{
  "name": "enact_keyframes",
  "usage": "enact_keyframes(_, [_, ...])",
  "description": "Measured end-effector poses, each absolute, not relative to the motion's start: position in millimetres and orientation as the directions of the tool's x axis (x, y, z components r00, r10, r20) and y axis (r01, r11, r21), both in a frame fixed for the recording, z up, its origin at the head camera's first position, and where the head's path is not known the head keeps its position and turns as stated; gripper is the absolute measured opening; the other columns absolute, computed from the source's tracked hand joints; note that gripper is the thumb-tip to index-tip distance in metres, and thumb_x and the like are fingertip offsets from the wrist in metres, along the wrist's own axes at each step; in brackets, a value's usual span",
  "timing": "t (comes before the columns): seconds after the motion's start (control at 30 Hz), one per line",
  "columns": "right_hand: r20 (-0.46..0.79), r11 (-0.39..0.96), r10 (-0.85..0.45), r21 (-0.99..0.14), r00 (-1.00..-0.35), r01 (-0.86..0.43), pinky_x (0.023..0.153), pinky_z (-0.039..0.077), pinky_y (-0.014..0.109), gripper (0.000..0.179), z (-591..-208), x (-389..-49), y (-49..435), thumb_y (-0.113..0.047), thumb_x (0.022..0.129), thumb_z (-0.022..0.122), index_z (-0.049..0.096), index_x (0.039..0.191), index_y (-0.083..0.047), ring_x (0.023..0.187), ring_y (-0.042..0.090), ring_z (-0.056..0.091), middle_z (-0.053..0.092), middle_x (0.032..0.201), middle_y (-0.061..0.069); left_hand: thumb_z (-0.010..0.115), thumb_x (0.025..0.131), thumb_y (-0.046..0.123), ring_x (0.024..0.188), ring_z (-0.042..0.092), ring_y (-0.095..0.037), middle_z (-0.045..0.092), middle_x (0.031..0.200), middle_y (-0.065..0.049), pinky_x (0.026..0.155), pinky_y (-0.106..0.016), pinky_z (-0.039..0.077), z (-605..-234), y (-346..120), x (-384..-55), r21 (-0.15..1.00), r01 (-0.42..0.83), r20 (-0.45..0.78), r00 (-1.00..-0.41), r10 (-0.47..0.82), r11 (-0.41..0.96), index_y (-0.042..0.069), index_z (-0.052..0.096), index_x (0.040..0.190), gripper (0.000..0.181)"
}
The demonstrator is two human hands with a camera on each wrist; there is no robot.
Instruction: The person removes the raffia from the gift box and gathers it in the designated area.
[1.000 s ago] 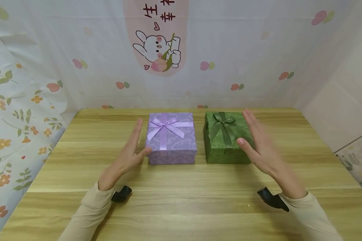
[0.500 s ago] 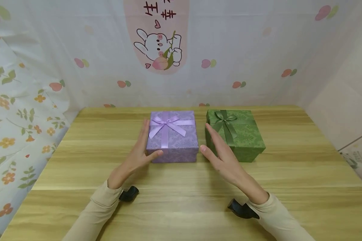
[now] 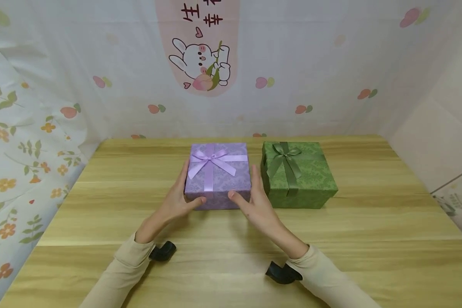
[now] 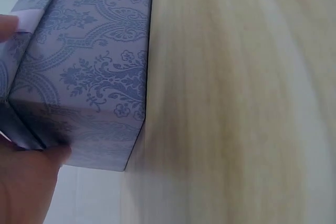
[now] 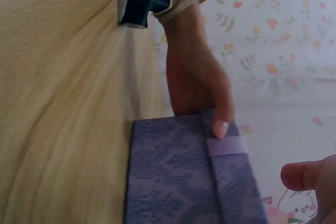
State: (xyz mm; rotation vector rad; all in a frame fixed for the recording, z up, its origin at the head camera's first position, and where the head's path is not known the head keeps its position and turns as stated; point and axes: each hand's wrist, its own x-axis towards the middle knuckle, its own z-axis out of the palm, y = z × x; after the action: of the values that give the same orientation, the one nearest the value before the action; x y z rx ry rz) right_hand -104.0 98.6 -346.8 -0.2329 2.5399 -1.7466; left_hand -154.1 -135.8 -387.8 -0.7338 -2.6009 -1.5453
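A purple gift box (image 3: pixel 227 182) with a lilac ribbon bow stands on the wooden table. My left hand (image 3: pixel 174 203) holds its left side, the thumb over the front face by the ribbon. In the left wrist view, the fingers lie against the side of the patterned box (image 4: pixel 105 40). My right hand (image 3: pixel 259 208) is at the box's right side with fingers straight. Its thumb (image 5: pixel 302 176) stands apart from the box in the right wrist view; whether the right fingers touch the side is hidden. A green gift box (image 3: pixel 313 173) with a green bow sits just right of that hand.
The wooden table (image 3: pixel 223 278) extends in front of and beside both boxes. A white patterned curtain (image 3: pixel 292 51) hangs behind the table's far edge. Black curved pieces (image 3: pixel 163 251) stick out at both wrists.
My right hand has moved left from the green box to the purple box's right side. The left hand has come in against the purple box. Both boxes stay in place.
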Motion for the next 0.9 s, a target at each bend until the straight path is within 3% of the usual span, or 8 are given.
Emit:
enact_keyframes(0.13, [-0.018, 0.334, -0.151, -0.942, -0.988, -0.034, 0.11, 0.007, 0.044, 0.096, -356, -107, 98, -0.03, 0.089, 0.063, -0.009, 0.147, -0.003, 0.139, 0.025, -0.001, -0.007, 0.153, 0.015, 0.074, 0.077, 0.021, 0.135, 0.021, -0.032, 0.008, 0.153, -0.017, 0.107, -0.049, 0.021, -390, -138, -153, 0.855, 0.359, 0.219, -0.904, 0.367, 0.375, 0.009, -0.004, 0.15, 0.107])
enact_keyframes(0.33, [-0.008, 0.387, -0.124, -0.921, -0.992, -0.041, 0.109, 0.015, 0.045, 0.091, -366, -111, 99, -0.018, 0.085, 0.063, 0.0, 0.148, 0.0, 0.138, 0.028, 0.014, 0.009, 0.152, 0.019, 0.077, 0.077, 0.019, 0.134, 0.025, -0.034, 0.005, 0.154, -0.014, 0.104, -0.045, 0.028, -392, -140, -151, 0.869, 0.343, 0.215, -0.911, 0.353, 0.357, 0.006, 0.004, 0.15, 0.104])
enact_keyframes(0.57, [0.083, 0.388, -0.157, -0.911, -0.984, -0.139, 0.107, 0.021, 0.046, 0.082, -371, -112, 99, -0.011, 0.087, 0.062, 0.009, 0.148, -0.001, 0.135, 0.03, 0.024, 0.02, 0.15, 0.019, 0.081, 0.073, 0.017, 0.12, 0.045, -0.03, 0.031, 0.146, -0.013, 0.091, -0.041, 0.044, -396, -141, -151, 0.852, 0.403, 0.282, -0.891, 0.355, 0.335, 0.012, 0.016, 0.15, 0.1])
enact_keyframes(0.9, [0.155, 0.446, -0.189, -0.866, -0.97, -0.225, 0.108, 0.02, 0.045, 0.08, -373, -113, 104, -0.015, 0.091, 0.061, 0.007, 0.148, 0.0, 0.136, 0.029, 0.019, 0.016, 0.151, 0.019, 0.077, 0.078, 0.016, 0.124, 0.042, -0.028, 0.03, 0.147, -0.013, 0.092, -0.041, 0.043, -392, -141, -152, 0.868, 0.364, 0.225, -0.894, 0.387, 0.337, 0.017, 0.007, 0.151, 0.101])
